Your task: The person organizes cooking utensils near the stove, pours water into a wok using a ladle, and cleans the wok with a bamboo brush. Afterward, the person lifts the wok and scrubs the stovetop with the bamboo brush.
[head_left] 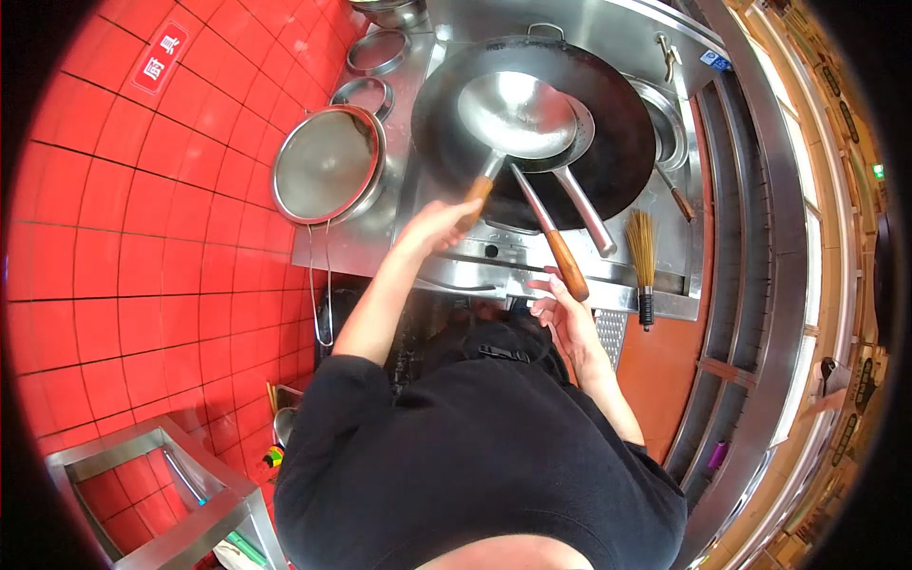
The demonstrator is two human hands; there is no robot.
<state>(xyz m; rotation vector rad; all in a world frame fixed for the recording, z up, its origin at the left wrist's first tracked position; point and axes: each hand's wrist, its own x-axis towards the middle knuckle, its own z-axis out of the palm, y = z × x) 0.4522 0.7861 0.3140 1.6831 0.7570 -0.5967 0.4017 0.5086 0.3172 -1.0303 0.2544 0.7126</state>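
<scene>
My left hand (440, 226) is closed round the wooden handle of a shiny metal pan (521, 114), a ladle-like round one, held over the big black wok (622, 119). Partly beneath that pan lies a second pan with a metal handle (584, 211). Another utensil's wooden handle (565, 266) points toward me, its far end hidden behind the shiny pan. Just below this handle is my right hand (567, 318), fingers apart and slightly curled, holding nothing.
A round fine strainer (328, 164) leans by the red tiled wall at left. A bamboo brush (643, 252) lies right of the wok, near a metal pot (663, 128). Metal rings (378, 51) stand at the back left. A steel frame (204, 532) is at the lower left.
</scene>
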